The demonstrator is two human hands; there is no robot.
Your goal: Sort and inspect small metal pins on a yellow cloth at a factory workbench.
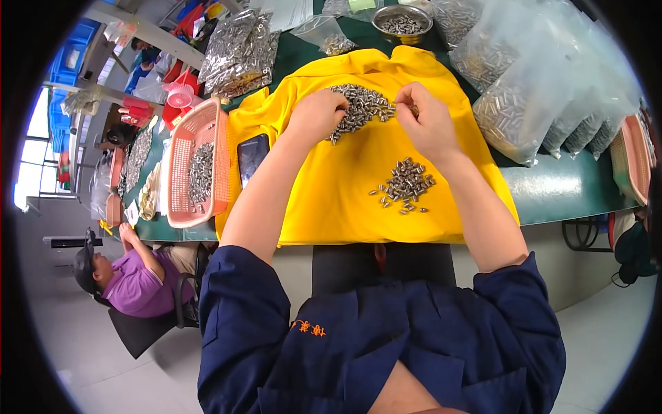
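Observation:
A large pile of small metal cylinder pieces (358,107) lies on a yellow cloth (317,200) spread over the table. At the pile's left edge is my left hand (316,116), its fingers curled together over the pieces; what they pinch is hidden. My right hand (429,123) hovers by the pile's right edge, thumb and forefinger drawn together, and anything between them is too small to name. Nearer to me, below the right hand, a smaller heap of the same metal pieces (407,183) sits on the cloth, with a few scattered at its side.
Left of the cloth stand a dark phone (253,157) and a pink basket (181,200) holding metal parts. Bags of parts (507,114) crowd the right. A metal bowl (383,34) and a stuffed bag (238,55) are at the back. Another person (141,286) sits at far left.

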